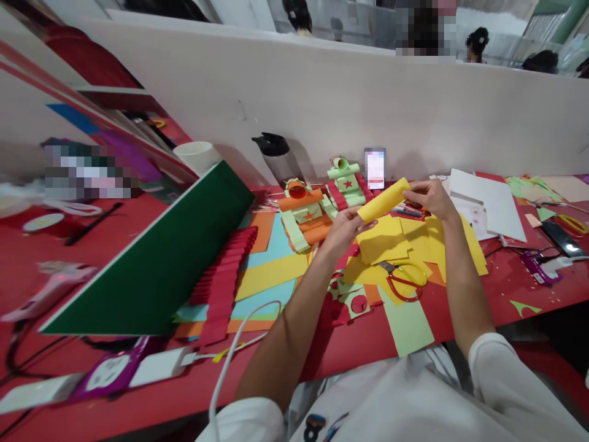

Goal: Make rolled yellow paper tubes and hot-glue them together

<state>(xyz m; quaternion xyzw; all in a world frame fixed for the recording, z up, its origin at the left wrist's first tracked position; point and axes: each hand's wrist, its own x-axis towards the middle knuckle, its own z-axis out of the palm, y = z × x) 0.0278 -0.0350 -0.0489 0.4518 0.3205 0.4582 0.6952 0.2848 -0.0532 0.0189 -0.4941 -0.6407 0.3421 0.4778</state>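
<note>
A rolled tube of yellow paper (384, 201) is held up between my two hands, above the table. My left hand (346, 227) grips its lower left end, and my right hand (431, 197) pinches its upper right end. Below the tube lie several yellow paper sheets (384, 239). On them rest scissors (405, 274) with red and yellow handles. Just left of the tube stand two paper models made of rolls, one orange and light green (304, 215), the other light green and red with a star (347, 184).
A dark green board (156, 264) leans at the left, near a strip of pleated red paper (225, 276). A bottle (278, 156) and a phone (375, 169) stand by the white partition (322, 98). A white cable (230, 353) crosses the front edge. White boxes (488, 202) lie at right.
</note>
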